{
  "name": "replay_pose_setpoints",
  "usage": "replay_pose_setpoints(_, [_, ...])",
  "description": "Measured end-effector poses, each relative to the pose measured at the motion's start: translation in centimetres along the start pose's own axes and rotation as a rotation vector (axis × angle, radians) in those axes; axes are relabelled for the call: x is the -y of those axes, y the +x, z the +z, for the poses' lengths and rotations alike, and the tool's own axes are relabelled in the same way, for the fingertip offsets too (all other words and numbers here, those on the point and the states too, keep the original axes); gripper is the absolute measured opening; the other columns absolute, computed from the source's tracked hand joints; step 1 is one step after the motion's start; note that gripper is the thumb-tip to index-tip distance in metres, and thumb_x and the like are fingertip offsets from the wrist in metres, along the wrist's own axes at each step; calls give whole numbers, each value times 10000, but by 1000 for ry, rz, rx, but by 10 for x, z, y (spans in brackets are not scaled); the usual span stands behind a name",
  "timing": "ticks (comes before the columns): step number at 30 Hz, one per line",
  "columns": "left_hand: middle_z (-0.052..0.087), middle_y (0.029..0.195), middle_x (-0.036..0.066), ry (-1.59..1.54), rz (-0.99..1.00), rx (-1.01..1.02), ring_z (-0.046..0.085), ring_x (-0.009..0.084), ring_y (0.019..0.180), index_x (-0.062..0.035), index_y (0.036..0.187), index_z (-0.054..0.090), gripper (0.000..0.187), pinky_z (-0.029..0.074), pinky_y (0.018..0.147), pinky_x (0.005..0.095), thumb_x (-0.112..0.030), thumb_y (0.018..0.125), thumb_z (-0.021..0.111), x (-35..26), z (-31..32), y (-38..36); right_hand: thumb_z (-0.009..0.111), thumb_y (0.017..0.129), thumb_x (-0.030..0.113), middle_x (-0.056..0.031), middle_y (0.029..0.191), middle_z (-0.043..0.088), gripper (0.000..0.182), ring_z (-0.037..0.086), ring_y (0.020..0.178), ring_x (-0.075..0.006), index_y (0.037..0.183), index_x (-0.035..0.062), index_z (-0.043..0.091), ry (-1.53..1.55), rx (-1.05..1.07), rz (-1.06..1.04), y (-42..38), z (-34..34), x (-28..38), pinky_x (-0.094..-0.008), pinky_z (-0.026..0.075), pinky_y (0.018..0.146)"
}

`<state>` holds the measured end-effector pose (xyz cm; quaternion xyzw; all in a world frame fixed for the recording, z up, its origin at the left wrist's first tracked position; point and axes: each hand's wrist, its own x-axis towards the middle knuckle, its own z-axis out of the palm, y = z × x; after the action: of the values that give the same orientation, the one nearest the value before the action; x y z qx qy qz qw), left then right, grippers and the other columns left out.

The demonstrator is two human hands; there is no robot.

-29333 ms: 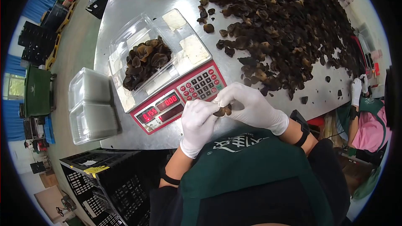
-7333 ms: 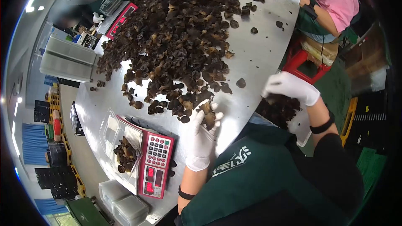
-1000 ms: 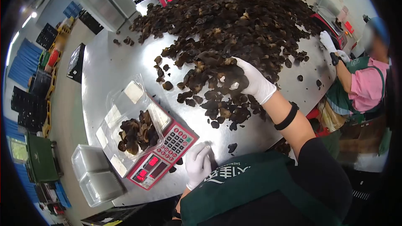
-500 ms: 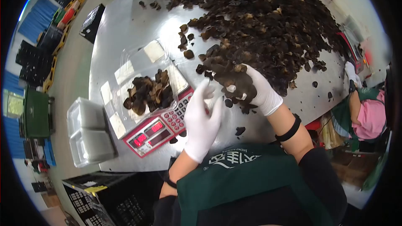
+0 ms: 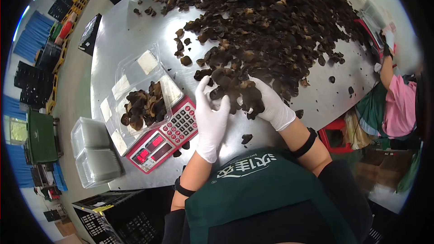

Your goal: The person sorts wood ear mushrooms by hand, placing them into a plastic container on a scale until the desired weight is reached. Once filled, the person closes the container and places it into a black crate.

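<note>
In my gloved right hand [image 5: 275, 108] is a clump of dark wood ear mushrooms [image 5: 237, 86], the fingers closed around its right side. My gloved left hand [image 5: 211, 119] is at the clump's left edge, its thumb and fingers spread apart with the mushroom edges close to the fingertips. To the left stands a red digital scale [image 5: 165, 138] with lit red digits. On it sits a clear plastic clamshell box [image 5: 169, 88], lid folded back, with a small heap of wood ear mushrooms [image 5: 143, 106] inside.
A large pile of wood ear mushrooms [image 5: 271, 22] spreads over the steel table [image 5: 117, 40]. Stacked clear boxes [image 5: 92, 151] stand at the left edge, above a black crate [image 5: 117, 217]. At right, a co-worker in a pink sleeve [image 5: 400, 108] reaches toward another red scale [image 5: 373, 38].
My left hand has moved up to the edge of the clump, its thumb and fingers now wider apart. My right hand still holds the clump. The co-worker's arm has shifted upward.
</note>
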<state>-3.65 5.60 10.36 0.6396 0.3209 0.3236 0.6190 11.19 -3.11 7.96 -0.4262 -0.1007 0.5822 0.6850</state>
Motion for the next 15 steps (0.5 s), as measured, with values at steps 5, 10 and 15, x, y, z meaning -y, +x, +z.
replay_pose_setpoints(5, [627,1169,94,36,-151,119,622,81,842,-71,1480,429,610,526,770,236,60,903,579,10,-5,-2,361,1079,359,-151,1327,621,493,672,1099,-255,1376,5,531,347,120,102,8,-25,3,-377,578,931])
replay_pose_setpoints(10, [654,1069,84,-304,-282,140,548,76,760,-23,1449,482,575,484,718,211,58,880,485,8,-4,-2,367,1082,298,-105,1177,709,387,725,835,-163,1254,48,608,389,43,126,11,-33,1,-237,556,534])
replay_pose_setpoints(15, [642,929,67,-546,-273,164,526,84,721,8,1428,485,496,397,647,203,-2,934,443,9,-13,2,360,1087,308,-118,1152,707,392,705,794,-164,1239,47,610,374,-23,115,4,-36,3,-247,566,561])
